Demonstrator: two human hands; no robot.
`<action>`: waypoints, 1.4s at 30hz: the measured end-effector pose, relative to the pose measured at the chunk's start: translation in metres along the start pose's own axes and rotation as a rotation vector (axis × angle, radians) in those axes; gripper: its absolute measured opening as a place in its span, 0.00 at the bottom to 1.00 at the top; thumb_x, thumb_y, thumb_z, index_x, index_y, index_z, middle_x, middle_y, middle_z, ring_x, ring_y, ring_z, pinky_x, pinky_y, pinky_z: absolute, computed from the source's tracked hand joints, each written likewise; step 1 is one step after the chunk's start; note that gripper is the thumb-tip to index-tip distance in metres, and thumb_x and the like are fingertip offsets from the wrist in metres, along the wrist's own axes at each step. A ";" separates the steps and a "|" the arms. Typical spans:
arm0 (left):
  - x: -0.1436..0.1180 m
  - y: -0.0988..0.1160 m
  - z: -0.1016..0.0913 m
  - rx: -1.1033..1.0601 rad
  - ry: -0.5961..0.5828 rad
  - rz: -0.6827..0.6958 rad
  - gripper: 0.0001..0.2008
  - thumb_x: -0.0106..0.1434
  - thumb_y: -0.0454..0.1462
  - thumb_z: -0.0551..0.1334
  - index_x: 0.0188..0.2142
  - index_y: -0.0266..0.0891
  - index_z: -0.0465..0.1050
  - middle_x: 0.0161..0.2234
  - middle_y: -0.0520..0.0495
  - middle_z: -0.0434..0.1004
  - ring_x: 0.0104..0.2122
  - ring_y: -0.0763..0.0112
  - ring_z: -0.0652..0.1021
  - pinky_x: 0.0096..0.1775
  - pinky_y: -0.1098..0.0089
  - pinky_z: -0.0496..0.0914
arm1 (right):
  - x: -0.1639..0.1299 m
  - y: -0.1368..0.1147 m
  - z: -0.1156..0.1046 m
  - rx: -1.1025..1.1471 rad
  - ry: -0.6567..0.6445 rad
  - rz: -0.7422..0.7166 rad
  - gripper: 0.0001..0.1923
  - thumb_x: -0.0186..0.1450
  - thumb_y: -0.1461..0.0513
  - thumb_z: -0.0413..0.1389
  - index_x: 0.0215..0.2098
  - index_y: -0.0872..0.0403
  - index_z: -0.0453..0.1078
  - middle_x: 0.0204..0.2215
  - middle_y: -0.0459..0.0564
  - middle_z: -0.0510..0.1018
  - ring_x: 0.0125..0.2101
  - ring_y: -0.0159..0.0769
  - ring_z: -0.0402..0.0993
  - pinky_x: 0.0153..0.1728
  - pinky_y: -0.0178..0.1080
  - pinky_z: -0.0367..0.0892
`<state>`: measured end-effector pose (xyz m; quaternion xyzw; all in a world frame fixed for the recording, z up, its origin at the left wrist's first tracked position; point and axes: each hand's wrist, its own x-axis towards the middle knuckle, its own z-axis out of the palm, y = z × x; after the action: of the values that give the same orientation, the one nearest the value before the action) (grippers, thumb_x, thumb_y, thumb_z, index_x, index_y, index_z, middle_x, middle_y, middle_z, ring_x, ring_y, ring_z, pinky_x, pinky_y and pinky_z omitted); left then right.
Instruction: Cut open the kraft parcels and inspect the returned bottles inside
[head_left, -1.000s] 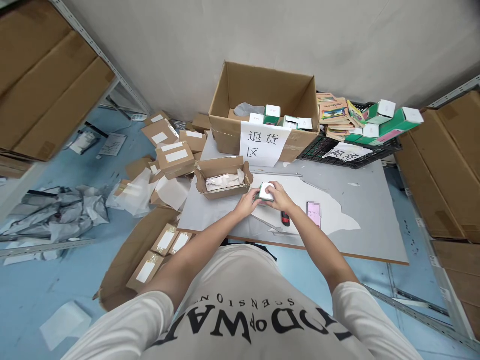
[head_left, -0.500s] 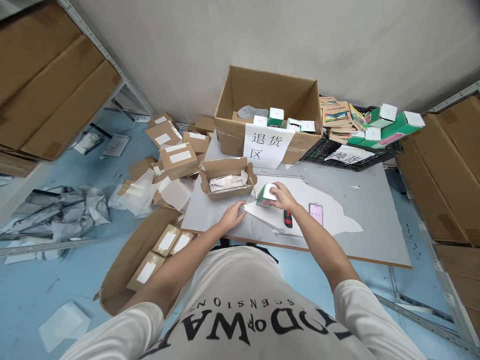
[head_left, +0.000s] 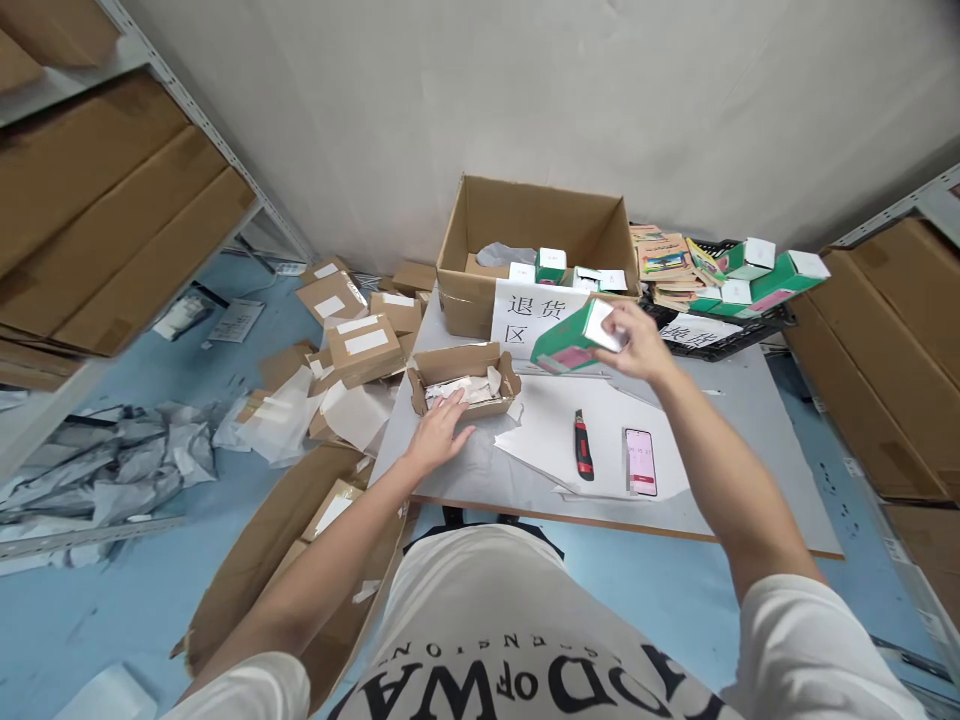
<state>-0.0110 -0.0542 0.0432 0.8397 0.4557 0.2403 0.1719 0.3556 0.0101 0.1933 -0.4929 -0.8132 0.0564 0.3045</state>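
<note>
My right hand (head_left: 637, 340) grips the white end of a long green carton (head_left: 564, 338), raised above the table and overlapping the paper sign (head_left: 516, 312) on the large cardboard box (head_left: 471, 305). With fingers spread, my left hand (head_left: 441, 432) is at the front edge of a small opened cardboard box (head_left: 491, 408); whether it touches the box I cannot tell. White paper (head_left: 459, 388) lies inside that small box. On white sheets (head_left: 536, 440) in front of me lie a red and black box cutter (head_left: 583, 447) and a phone (head_left: 641, 462) with a lit pink screen.
Behind on the right, a black crate (head_left: 712, 348) holds books (head_left: 664, 257) and green cartons (head_left: 787, 280). Taped parcels (head_left: 364, 348) are heaped left of the table. A large open carton (head_left: 247, 545) stands by my left arm. Shelves with boxes (head_left: 112, 220) flank both sides.
My right hand has lifted the green carton off the white sheets, up and to the right. My left hand has shifted left to the small box, its fingers now spread.
</note>
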 end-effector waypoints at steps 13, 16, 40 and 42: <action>0.018 -0.020 0.011 0.125 -0.160 -0.028 0.18 0.63 0.41 0.56 0.51 0.37 0.66 0.57 0.36 0.67 0.56 0.57 0.69 0.60 0.52 0.57 | 0.238 0.016 -0.019 -0.099 0.079 -0.121 0.15 0.56 0.58 0.63 0.32 0.59 0.65 0.40 0.52 0.71 0.42 0.33 0.66 0.47 0.41 0.63; 0.018 -0.023 0.011 0.118 -0.175 -0.026 0.18 0.64 0.41 0.55 0.51 0.37 0.66 0.56 0.36 0.68 0.56 0.57 0.69 0.60 0.51 0.58 | 0.265 0.014 0.019 -0.079 -0.009 -0.099 0.18 0.50 0.60 0.66 0.31 0.54 0.62 0.36 0.50 0.68 0.36 0.34 0.62 0.42 0.41 0.63; 0.019 -0.041 0.007 0.011 -0.076 0.077 0.14 0.66 0.38 0.55 0.49 0.37 0.68 0.53 0.37 0.72 0.54 0.61 0.72 0.58 0.54 0.64 | 0.255 0.113 0.223 -0.169 -0.618 0.006 0.14 0.47 0.63 0.62 0.31 0.53 0.65 0.35 0.49 0.68 0.33 0.37 0.62 0.34 0.36 0.57; 0.019 -0.041 0.006 0.017 -0.090 0.065 0.14 0.66 0.38 0.55 0.49 0.38 0.69 0.53 0.38 0.72 0.54 0.61 0.72 0.58 0.54 0.64 | 0.257 0.115 0.227 -0.215 -0.711 -0.009 0.11 0.48 0.66 0.60 0.30 0.53 0.66 0.34 0.49 0.69 0.33 0.37 0.63 0.35 0.37 0.56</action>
<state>-0.0264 -0.0171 0.0223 0.8655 0.4219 0.2039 0.1770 0.2341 0.3304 0.0782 -0.4680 -0.8716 0.1371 -0.0501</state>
